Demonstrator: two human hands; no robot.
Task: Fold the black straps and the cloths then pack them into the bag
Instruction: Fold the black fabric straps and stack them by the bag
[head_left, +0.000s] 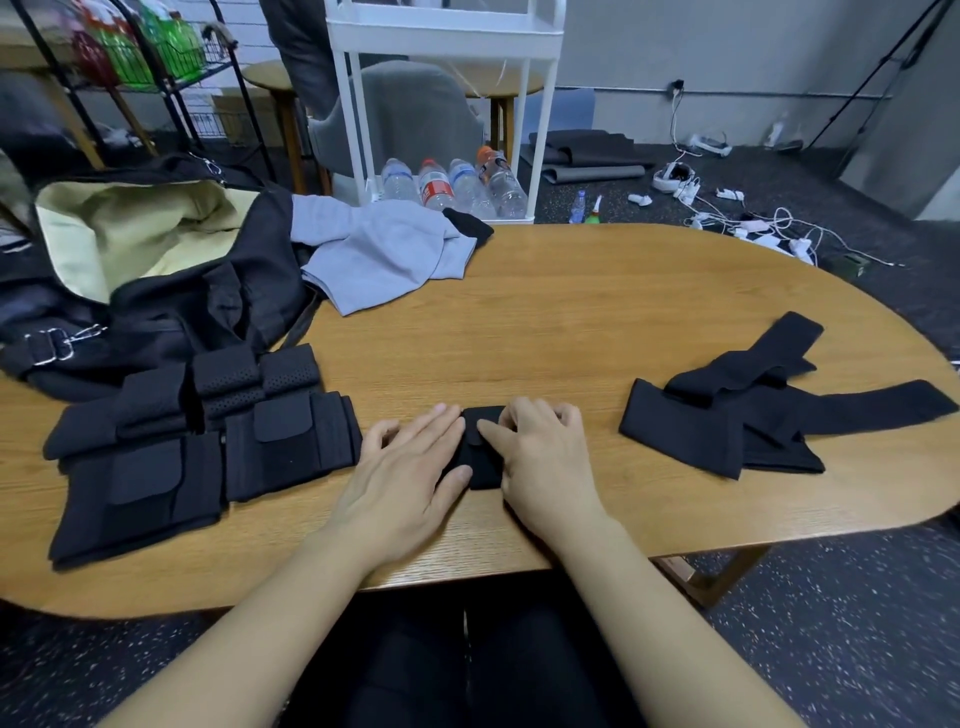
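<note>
both hands met at the near edge of the wooden tabletop (545, 322), over a small folded black strap (480, 457) lying between them. the left hand (405, 478) lay flat, its grip open with straight fingers pressing the strap's left side and the thumb on its near corner. the right hand (540, 457) had its fingers bent down onto the strap's top flap, the forefinger pointing across it (whether that grip pinched the fabric or only pressed it could not be told). to the left sat a stack of folded straps (197, 447), touching one another. to the right, well apart, lay loose unfolded straps (748, 405) crossing each other. farther back on the left stood the open black bag (171, 291) with its pale lining showing, and just beside it a crumpled grey cloth (384, 254) with a black piece at its far edge.
</note>
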